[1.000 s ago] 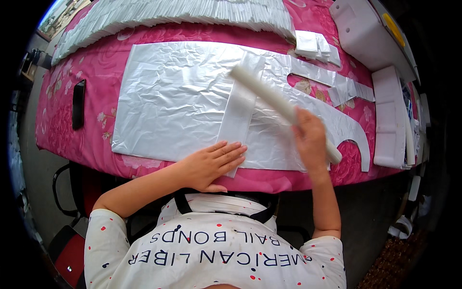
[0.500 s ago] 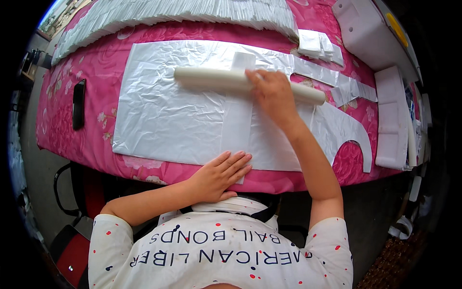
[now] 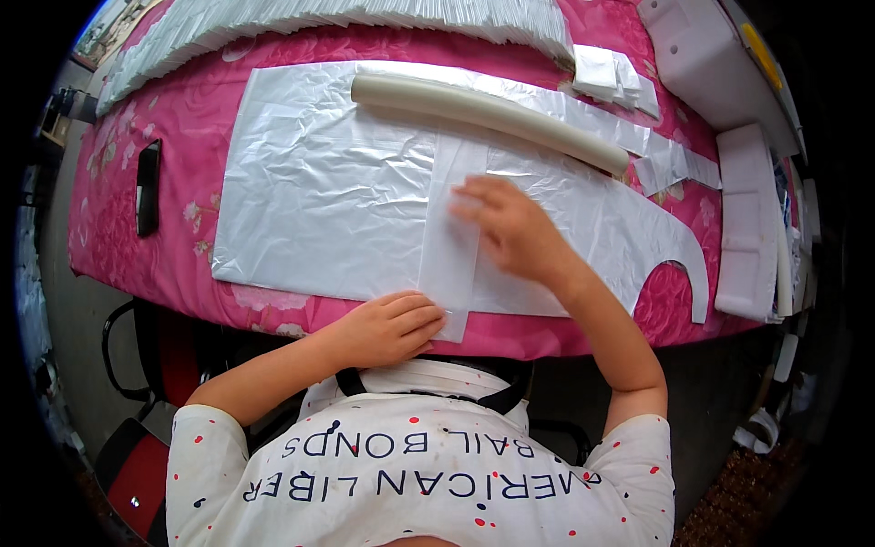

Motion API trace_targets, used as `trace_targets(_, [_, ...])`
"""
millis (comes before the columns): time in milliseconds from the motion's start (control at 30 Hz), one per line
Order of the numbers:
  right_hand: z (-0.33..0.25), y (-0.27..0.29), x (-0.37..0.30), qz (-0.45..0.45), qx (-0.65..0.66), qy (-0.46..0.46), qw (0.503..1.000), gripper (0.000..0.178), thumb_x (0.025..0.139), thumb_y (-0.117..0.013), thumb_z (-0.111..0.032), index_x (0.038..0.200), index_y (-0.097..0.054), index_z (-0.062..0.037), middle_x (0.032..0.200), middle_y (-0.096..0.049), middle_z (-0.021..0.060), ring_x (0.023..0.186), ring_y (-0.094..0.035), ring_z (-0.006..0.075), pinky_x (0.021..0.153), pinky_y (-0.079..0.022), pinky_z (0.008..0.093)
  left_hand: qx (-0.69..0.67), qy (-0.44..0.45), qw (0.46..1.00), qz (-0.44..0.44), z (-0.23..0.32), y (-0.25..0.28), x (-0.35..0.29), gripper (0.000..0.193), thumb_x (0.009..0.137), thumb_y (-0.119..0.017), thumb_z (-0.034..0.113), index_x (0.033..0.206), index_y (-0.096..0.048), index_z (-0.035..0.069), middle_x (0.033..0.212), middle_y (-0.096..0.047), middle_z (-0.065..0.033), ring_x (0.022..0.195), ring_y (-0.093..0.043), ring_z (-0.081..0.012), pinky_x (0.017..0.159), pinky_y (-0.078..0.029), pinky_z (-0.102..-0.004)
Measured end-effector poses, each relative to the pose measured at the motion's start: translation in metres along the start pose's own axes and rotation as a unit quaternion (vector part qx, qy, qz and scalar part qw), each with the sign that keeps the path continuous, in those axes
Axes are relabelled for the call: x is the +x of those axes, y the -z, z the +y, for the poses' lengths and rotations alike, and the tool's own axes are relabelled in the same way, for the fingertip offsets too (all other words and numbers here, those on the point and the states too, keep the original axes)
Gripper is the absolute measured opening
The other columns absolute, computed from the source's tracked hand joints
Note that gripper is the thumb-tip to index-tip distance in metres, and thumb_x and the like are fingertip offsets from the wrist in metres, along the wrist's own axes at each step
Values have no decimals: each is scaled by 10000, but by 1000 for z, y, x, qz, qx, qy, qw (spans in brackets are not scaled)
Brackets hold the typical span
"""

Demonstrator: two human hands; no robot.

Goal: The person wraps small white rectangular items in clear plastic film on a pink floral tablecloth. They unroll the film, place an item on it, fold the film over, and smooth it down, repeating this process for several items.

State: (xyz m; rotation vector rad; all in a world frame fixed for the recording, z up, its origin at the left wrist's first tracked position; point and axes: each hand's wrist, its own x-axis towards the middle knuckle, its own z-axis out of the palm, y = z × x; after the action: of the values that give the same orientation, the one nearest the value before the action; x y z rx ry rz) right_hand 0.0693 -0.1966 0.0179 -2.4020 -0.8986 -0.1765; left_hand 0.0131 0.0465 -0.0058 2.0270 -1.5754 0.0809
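Note:
A white plastic apron [image 3: 319, 182] lies flat, with curved cut-outs at its right end. Across its middle runs a narrow translucent white strip [image 3: 448, 237], whose near end hangs past the apron's front edge. My left hand [image 3: 394, 325] rests at that near end, fingers bent and closed at the strip's left edge. Above the middle of the strip is my right hand [image 3: 513, 226], slightly blurred, fingers stretched out and nothing in them. A long pale tube [image 3: 492, 118] lies along the far side of the apron, apart from both hands.
A pink flowered cloth [image 3: 100, 210] covers the table. Along the back stands a long row of folded white plastic pieces [image 3: 365, 14]. Small folded white packets [image 3: 611, 77] lie at the back right, near white foam boxes [image 3: 743, 219]. A black phone [image 3: 148, 187] lies at left.
My right hand has let go of the tube and come nearer over the strip. The tube now lies farther back. My left hand has shifted slightly left, its fingers drawn in.

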Motion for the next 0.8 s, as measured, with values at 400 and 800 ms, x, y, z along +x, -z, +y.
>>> trace_targets(400, [-37,-14,-29,0,-29,-2,1000,361,653,-610,-14,1014,-608,-34,1098,-582,93,1011,-543,266,874,-452,354,-130,-12,982,135,-7,17,9,257,678,-706,107,906,-606,43,978,-605,-56,830,-599,-216,802,-506,-341])
trace_targets(800, [-37,-22,-31,79,-25,-36,996,331,629,-644,-8,955,-632,-60,970,-617,61,871,-585,233,742,-494,316,12,100,994,27,-38,14,29,497,668,-619,71,1154,-533,9,1111,-586,-119,1019,-563,-276,882,-449,-388])
